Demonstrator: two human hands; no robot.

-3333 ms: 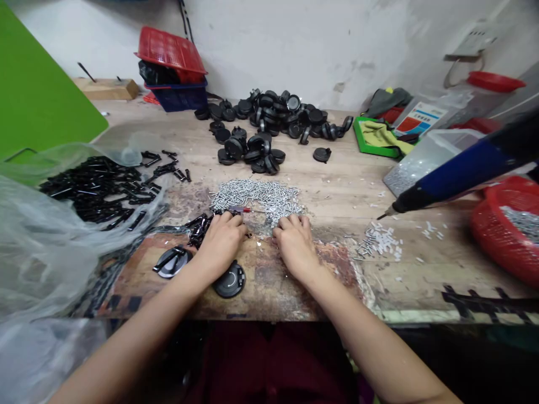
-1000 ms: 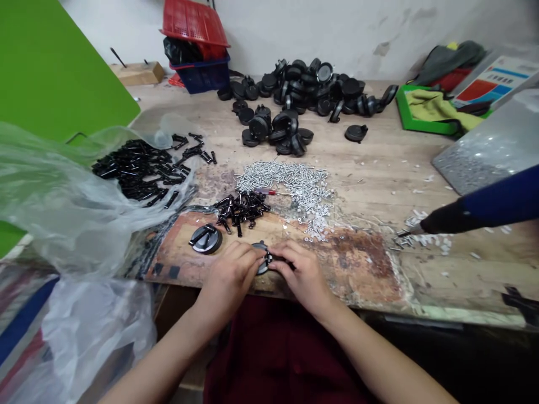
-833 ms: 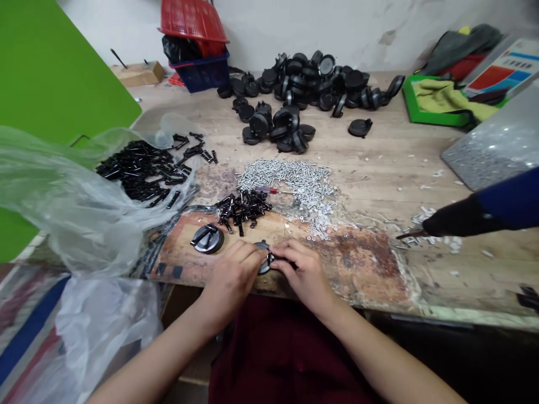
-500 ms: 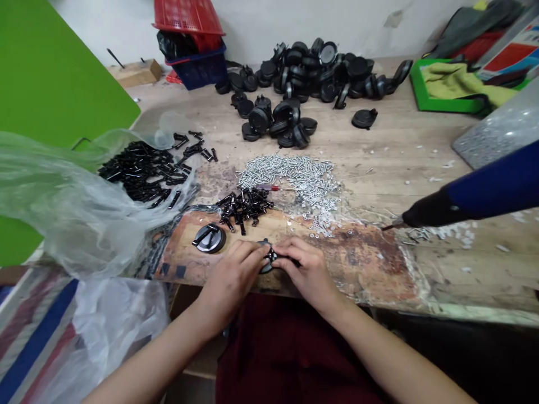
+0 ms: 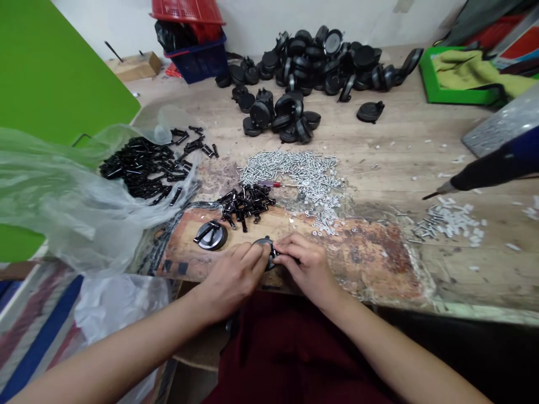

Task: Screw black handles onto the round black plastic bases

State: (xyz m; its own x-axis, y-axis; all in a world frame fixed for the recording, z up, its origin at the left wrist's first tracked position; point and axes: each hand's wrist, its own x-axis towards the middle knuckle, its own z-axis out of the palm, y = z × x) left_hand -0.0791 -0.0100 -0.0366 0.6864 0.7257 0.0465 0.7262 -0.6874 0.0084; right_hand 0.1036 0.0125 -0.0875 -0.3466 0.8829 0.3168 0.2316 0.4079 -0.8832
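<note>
At the front edge of the bench, a round black disc-shaped base (image 5: 263, 241) is partly covered by my fingers. My left hand (image 5: 236, 272) is closed on its left side, fingers curled over the rim. From the right, my right hand (image 5: 306, 262) pinches a small black lever part (image 5: 274, 252) against the base; most of this part is hidden. Left of my hands lies another round base (image 5: 211, 235) with a black lever on its top. Just behind is a small pile of black levers (image 5: 246, 205).
Silver screws (image 5: 290, 165) and small nuts (image 5: 324, 205) are heaped mid-bench, with a screwdriver (image 5: 275, 184) among them. A blue-black power screwdriver (image 5: 480, 171) hangs at right above white spacers (image 5: 457, 219). Black bases (image 5: 311, 62) pile at the back. A plastic bag (image 5: 105, 224) spreads at left.
The power screwdriver has swung to the right, showing more of the white spacers. My left fingers have drawn back slightly from the lever part. The view has shifted a little.
</note>
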